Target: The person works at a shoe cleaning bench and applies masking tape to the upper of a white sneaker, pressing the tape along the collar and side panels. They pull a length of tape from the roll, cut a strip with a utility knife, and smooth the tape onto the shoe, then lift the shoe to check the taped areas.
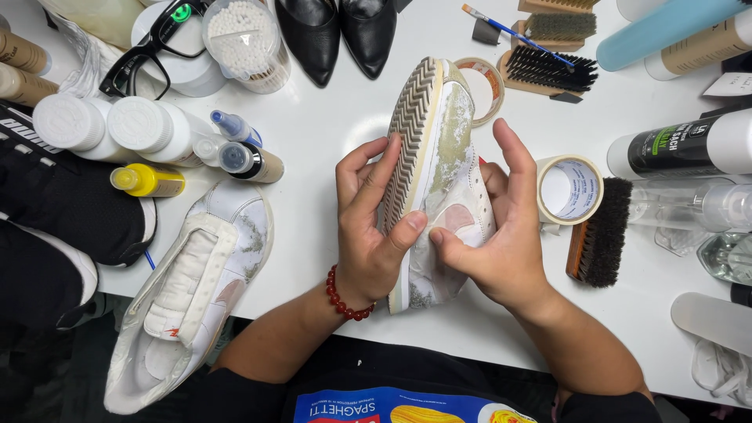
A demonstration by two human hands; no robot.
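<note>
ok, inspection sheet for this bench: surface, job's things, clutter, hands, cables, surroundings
Surface: white table, crowded along the back and both sides.
Job's things: stained white sneaker held on its side, sole toward the left hand; second white sneaker lies at the table's front edge, overhanging it.
Clutter: tape rolls, brushes, bottles, yellow bottle, cotton swab tub, glasses, black heels.
Hands: left hand grips the sole edge, red bead bracelet on the wrist; right hand cups the upper.
Cables: nothing seen.
Surroundings: black shoes at left, printed dark apron below.
</note>
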